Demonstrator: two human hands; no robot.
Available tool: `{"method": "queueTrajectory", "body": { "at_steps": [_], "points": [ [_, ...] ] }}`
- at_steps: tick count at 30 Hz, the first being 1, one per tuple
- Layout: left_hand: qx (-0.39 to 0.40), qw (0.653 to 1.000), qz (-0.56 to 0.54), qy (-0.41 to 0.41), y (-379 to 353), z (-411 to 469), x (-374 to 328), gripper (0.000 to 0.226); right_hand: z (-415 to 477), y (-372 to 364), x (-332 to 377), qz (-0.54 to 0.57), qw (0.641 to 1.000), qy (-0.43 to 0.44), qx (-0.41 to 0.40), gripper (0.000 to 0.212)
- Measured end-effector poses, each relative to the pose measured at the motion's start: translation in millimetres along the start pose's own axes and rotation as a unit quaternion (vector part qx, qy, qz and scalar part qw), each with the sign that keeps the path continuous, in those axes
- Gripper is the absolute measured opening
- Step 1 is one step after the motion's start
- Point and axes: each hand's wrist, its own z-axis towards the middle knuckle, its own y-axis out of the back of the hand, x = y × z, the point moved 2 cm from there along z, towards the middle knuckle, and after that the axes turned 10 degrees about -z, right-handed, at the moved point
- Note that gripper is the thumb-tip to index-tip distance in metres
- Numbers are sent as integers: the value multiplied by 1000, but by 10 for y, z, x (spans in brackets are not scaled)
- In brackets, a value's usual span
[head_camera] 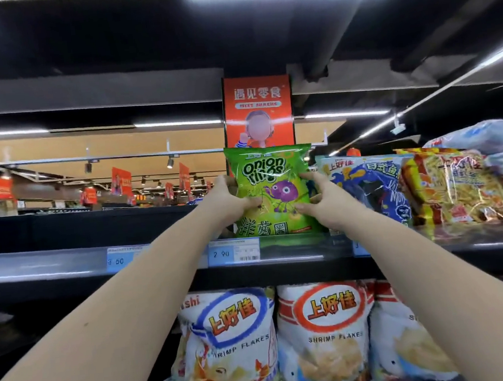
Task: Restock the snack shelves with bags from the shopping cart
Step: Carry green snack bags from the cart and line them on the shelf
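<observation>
A green onion rings bag stands upright on the top shelf, above the 2.90 price tag. My left hand grips the bag's left edge, fingers curled behind it and thumb on the front. My right hand pinches the bag's right side between thumb and fingers. Both arms reach up from below. The shopping cart is out of view.
Right of the green bag stand a blue snack bag, an orange-yellow bag and white bags. Left of it the top shelf is bare black. White shrimp flakes bags fill the shelf below. A red sign hangs behind.
</observation>
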Motion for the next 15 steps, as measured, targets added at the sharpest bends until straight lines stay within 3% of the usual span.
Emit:
{"method": "queueTrajectory", "body": {
  "at_steps": [9, 15],
  "points": [
    [12, 999, -29, 39, -87, -55, 30, 72, -35, -14, 29, -92, 996, -17, -10, 69],
    [-54, 997, 9, -55, -5, -65, 30, 61, -131, 22, 105, -44, 996, 1, -78, 60]
  ]
}}
